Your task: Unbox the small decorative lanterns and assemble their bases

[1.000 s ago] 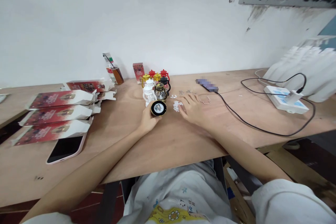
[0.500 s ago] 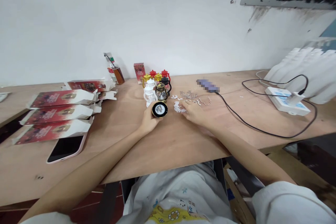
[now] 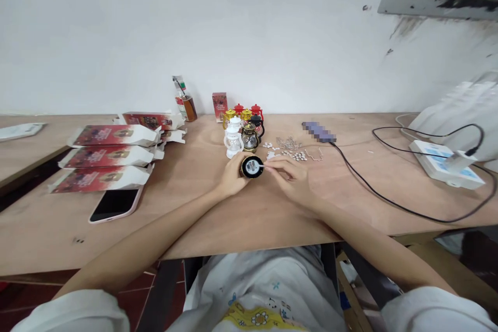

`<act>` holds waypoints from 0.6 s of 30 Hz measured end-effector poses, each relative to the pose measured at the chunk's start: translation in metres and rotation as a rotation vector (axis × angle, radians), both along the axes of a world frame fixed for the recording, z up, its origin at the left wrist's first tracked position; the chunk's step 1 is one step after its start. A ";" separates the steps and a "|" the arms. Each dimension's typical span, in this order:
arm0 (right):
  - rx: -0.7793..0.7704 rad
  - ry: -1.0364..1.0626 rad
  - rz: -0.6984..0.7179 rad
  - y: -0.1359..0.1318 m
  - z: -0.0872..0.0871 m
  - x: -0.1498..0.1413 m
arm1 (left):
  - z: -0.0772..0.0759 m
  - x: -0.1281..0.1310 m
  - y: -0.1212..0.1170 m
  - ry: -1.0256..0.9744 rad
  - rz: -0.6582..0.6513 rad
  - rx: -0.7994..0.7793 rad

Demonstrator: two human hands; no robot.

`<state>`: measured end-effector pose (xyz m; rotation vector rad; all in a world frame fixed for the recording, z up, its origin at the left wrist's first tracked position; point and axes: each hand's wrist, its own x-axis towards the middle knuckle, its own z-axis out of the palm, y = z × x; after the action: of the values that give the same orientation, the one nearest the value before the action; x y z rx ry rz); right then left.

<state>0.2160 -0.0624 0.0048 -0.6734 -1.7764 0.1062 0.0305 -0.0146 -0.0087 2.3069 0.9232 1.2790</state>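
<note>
My left hand [image 3: 232,176] is wrapped round a small lantern [image 3: 252,166], its round black-rimmed underside turned toward me. A pale disc with a small compartment shows in that underside. My right hand [image 3: 291,176] pinches a small white piece [image 3: 261,165] at the right side of the underside; its exact kind is too small to make out. Just behind the hands stand several mini lanterns: a white one [image 3: 234,141], a bronze one [image 3: 249,137], a black one [image 3: 257,123], with gold and red ones at the back. White plastic bits [image 3: 272,154] lie beside my right hand.
Button cells [image 3: 299,156] and small metal parts [image 3: 288,142] are scattered right of the lanterns. Red printed boxes [image 3: 109,156] and a phone [image 3: 116,204] lie at left. A bottle [image 3: 185,106] stands by the wall. A black cable [image 3: 361,190] runs to a power strip [image 3: 445,163].
My right hand has moved from the white plastic bits to the lantern's underside, with a small white piece in its fingers. My left hand still holds the lantern. The view has shifted slightly.
</note>
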 end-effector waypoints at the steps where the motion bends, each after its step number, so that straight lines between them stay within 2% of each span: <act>1: -0.004 -0.007 0.037 -0.001 0.000 -0.002 | -0.001 0.000 -0.001 0.015 0.000 0.008; 3: -0.023 -0.027 0.074 -0.002 0.000 -0.004 | -0.002 0.000 -0.001 0.040 -0.002 0.023; 6: 0.003 -0.106 0.044 -0.002 0.001 -0.005 | -0.004 0.000 -0.002 0.062 0.003 0.043; 14: 0.311 -0.338 -0.047 0.008 0.000 0.005 | -0.001 -0.001 -0.004 0.093 0.011 0.050; 18: 0.373 -0.480 -0.085 0.009 0.003 0.008 | -0.001 -0.001 -0.004 0.099 0.003 0.057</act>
<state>0.2239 -0.0532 0.0079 -0.5257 -2.1424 -0.4707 0.0291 -0.0182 -0.0099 2.4335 0.9335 1.2164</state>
